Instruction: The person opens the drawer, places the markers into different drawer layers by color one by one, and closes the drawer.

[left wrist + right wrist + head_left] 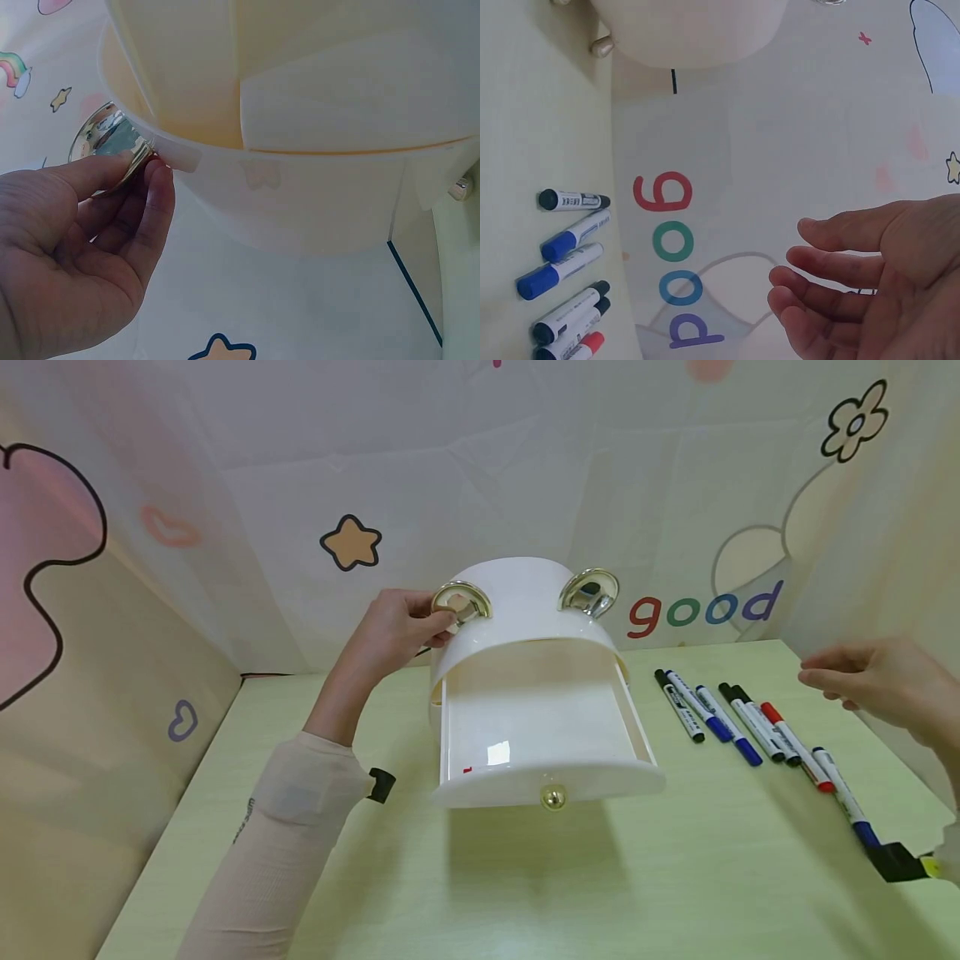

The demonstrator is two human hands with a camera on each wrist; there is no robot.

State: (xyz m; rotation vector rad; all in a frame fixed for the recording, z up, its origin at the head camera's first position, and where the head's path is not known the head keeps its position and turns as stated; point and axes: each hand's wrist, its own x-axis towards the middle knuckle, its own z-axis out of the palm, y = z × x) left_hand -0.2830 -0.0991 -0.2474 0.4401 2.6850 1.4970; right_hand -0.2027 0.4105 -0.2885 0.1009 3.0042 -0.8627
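Observation:
A white rounded box [517,589] has two gold, ear-shaped discs on its top. Its white drawer [536,706] is pulled out toward me, with a gold knob [553,797] on the front and a small red mark inside. My left hand [393,631] pinches the left gold ear [480,595] between thumb and fingers, as the left wrist view also shows. The right gold ear [590,589] stands untouched. Held in the air beyond the markers, my right hand [888,681] has relaxed, slightly bent fingers and nothing in them.
Several whiteboard markers with black, blue and red caps lie on the table right of the box, among them a red-capped marker [798,747] and a blue-capped marker [843,789]. Behind the light green table [360,860] hangs a printed curtain [487,468] reading "good".

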